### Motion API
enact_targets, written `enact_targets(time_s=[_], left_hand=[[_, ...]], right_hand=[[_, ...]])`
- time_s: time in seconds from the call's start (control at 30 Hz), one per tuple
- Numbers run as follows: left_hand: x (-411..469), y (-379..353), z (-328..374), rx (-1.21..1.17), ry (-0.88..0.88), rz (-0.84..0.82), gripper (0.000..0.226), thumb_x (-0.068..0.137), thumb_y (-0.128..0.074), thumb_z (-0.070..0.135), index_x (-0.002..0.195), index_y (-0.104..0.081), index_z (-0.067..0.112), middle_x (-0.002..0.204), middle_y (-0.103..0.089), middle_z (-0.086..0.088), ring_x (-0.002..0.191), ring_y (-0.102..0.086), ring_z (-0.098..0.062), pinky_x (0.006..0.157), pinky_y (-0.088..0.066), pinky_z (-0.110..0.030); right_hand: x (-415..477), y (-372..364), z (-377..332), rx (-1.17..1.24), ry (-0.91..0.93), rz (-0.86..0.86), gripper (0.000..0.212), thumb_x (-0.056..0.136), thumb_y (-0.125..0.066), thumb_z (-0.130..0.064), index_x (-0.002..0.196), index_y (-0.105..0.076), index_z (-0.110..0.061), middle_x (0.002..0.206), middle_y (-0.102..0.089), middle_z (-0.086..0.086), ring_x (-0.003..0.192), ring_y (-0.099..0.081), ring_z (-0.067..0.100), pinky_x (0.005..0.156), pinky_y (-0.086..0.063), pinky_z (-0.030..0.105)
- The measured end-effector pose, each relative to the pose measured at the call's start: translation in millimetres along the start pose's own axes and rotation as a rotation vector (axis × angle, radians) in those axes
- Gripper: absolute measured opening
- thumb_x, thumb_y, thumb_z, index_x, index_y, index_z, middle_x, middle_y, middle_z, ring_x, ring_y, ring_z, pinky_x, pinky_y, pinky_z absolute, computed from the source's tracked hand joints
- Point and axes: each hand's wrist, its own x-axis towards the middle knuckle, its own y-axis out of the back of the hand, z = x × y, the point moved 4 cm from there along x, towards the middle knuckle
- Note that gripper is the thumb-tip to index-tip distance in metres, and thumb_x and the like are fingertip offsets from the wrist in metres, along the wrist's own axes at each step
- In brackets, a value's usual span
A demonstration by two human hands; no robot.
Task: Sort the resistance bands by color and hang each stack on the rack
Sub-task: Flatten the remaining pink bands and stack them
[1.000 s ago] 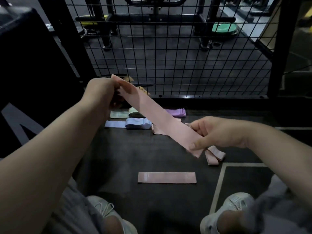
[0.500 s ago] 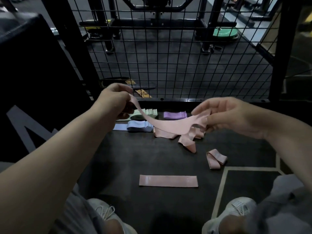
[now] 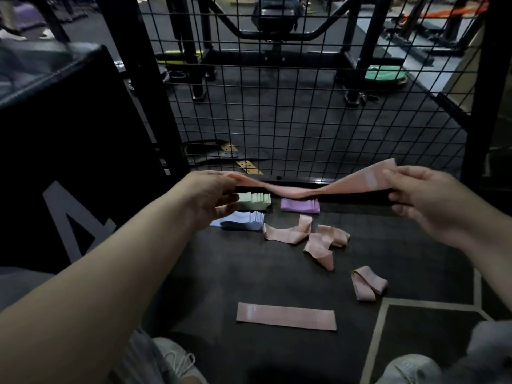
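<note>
Held pink band (image 3: 304, 189): slack and bunched half a second back, now drawn out between your hands, above the floor (image 3: 221, 273) and clear of the loose pinks. Your left hand (image 3: 213, 198) pinches one end, your right hand (image 3: 424, 198) pinches the labelled end. It reads as ready to lay on the flat pink band (image 3: 286, 315).

Count:
- one green stack (image 3: 253, 200)
- one blue stack (image 3: 243, 218)
- one purple stack (image 3: 300, 205)
- pinks: one held, one flat, one folded loop (image 3: 368, 284), and a tangle (image 3: 304, 236) of probably two, too dim to be sure
</note>
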Motion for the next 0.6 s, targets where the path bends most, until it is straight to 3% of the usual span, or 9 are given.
enact_targets(time_s=[0.1, 0.2, 0.33, 0.4, 0.47, 0.6], left_hand=[[5.5, 4.3, -4.1, 0.022, 0.028, 0.054, 0.006, 0.096, -0.064, 0.013, 0.095, -0.066, 0.018, 0.092, -0.068, -0.004, 0.082, -0.063, -0.017, 0.063, -0.051, -0.028], [8.5, 6.0, -4.7, 0.0, 0.024, 0.046, 0.014, 0.094, -0.067, 0.014, 0.107, -0.07, 0.013, 0.097, -0.076, -0.007, 0.076, -0.069, -0.018, 0.053, -0.05, -0.024], [7.1, -0.1, -4.7, -0.062, 0.021, 0.028, 0.006, 0.095, -0.065, 0.008, 0.096, -0.065, 0.014, 0.075, -0.071, -0.005, 0.052, -0.064, -0.013, 0.043, -0.049, -0.019], [7.6, 0.7, -4.5, -0.08, 0.028, 0.044, 0.007, 0.096, -0.063, 0.009, 0.095, -0.063, 0.015, 0.078, -0.069, -0.006, 0.055, -0.064, -0.014, 0.043, -0.049, -0.02], [8.2, 2.7, -6.7, -0.025, 0.045, 0.04, 0.006, 0.094, -0.064, 0.01, 0.097, -0.066, 0.016, 0.084, -0.071, -0.006, 0.065, -0.067, -0.017, 0.047, -0.049, -0.023], [6.5, -2.4, -18.3, 0.289, -0.037, 0.104, 0.011, 0.084, -0.068, 0.009, 0.092, -0.072, 0.014, 0.095, -0.073, -0.008, 0.08, -0.065, -0.021, 0.064, -0.043, -0.027]], right_hand=[[5.6, 2.3, 4.1, 0.083, -0.061, 0.025, 0.006, 0.098, -0.063, -0.027, 0.095, -0.064, -0.022, 0.097, -0.067, -0.001, 0.083, -0.059, 0.013, 0.07, -0.044, 0.029], [7.6, 1.4, 7.5, 0.117, -0.085, 0.025, 0.006, 0.099, -0.062, -0.026, 0.097, -0.062, -0.02, 0.095, -0.068, 0.001, 0.08, -0.062, 0.014, 0.066, -0.043, 0.028], [5.7, 0.8, 9.4, 0.159, -0.063, 0.036, 0.007, 0.099, -0.062, -0.02, 0.091, -0.061, -0.021, 0.084, -0.065, 0.0, 0.064, -0.06, 0.008, 0.052, -0.046, 0.019], [5.5, 2.4, 9.5, 0.132, -0.013, 0.049, 0.008, 0.098, -0.064, -0.018, 0.091, -0.063, -0.021, 0.084, -0.066, 0.0, 0.058, -0.061, 0.004, 0.049, -0.046, 0.017], [3.5, 2.5, 7.6, 0.076, 0.045, 0.057, 0.005, 0.098, -0.064, -0.018, 0.093, -0.066, -0.021, 0.089, -0.069, 0.003, 0.062, -0.062, 0.005, 0.056, -0.047, 0.02], [-13.6, -15.2, -9.3, -0.21, 0.336, -0.039, 0.009, 0.097, -0.065, -0.025, 0.098, -0.072, -0.019, 0.091, -0.076, -0.002, 0.077, -0.068, 0.004, 0.066, -0.054, 0.021]])
